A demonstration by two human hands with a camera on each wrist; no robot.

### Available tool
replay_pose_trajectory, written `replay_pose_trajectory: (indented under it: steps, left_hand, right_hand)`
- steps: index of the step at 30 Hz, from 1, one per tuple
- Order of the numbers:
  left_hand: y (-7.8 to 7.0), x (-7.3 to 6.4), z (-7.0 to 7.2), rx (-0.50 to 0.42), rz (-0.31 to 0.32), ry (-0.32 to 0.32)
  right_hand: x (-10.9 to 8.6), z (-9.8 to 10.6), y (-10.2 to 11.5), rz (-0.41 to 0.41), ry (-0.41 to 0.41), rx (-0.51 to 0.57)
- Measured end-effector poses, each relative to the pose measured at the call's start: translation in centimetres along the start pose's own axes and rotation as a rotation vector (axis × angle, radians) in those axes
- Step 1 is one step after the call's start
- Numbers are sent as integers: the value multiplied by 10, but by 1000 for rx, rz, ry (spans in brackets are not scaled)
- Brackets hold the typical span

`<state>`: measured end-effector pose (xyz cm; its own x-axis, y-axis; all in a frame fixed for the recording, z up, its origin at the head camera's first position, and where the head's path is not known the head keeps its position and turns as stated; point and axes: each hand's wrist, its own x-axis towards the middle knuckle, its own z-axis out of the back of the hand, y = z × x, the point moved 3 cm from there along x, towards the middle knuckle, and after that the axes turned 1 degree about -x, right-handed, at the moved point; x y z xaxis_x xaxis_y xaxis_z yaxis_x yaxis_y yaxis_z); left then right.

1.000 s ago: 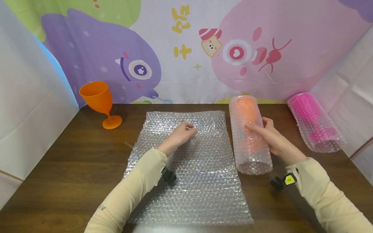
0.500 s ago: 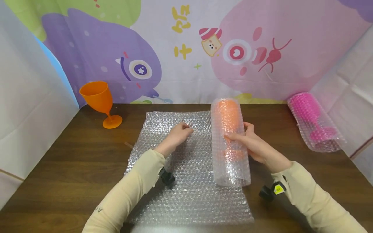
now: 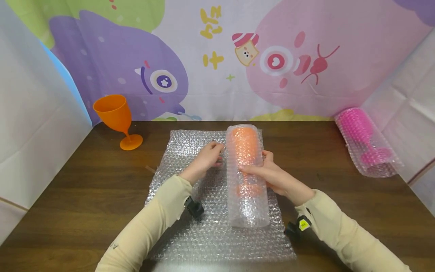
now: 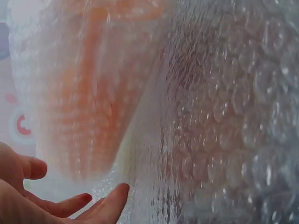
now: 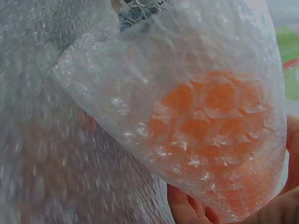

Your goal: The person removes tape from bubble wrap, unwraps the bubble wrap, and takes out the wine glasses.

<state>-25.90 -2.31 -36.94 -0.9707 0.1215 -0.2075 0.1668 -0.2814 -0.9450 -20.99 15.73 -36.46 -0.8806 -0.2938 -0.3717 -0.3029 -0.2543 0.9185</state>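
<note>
My right hand [image 3: 280, 177] grips an orange goblet rolled in bubble wrap [image 3: 244, 145], thumb across its front and fingers behind. The wrapped goblet is held over a flat sheet of bubble wrap [image 3: 210, 236]; whether it touches the sheet I cannot tell. Close to its left side is my left hand [image 3: 205, 158], fingers loosely bent with nothing in them. In the left wrist view the left fingers [image 4: 105, 205] spread just below the wrapped cup, apart from it. The right wrist view has the wrap's lower opening and the orange foot, with the right fingers [image 5: 182, 205] around it.
An unwrapped orange goblet [image 3: 115, 113] stands at the back left of the wooden table [image 3: 68, 204]. A pink goblet in bubble wrap [image 3: 361, 132] lies at the back right. A cartoon-printed curtain [image 3: 217, 94] hangs behind, with pale side walls.
My right hand has carried the wrapped orange goblet leftward and a little nearer, from the sheet's right side to over its middle. The left hand has barely moved, its fingers opening slightly.
</note>
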Motion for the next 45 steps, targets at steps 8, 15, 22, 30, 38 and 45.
replay_pose_trajectory:
  steps: [8,15,22,30,38,45]
  left_hand:
    - [-5,-7,1,-45,-16,19]
    - [-4,-11,4,-66,-24,17]
    - [5,-16,1,8,15,35]
    - [11,-14,-2,29,12,8]
    - [12,-16,-1,58,-5,-26]
    - [12,-15,-3,4,-18,-23]
  right_hand:
    - [5,-15,2,7,7,-8]
    - [8,-19,0,10,17,-46]
    - [11,-20,-7,-31,43,-98]
    - [11,-16,-7,-61,107,-161]
    - [26,-5,1,2,0,-140]
    - [38,-2,7,42,-13,-79]
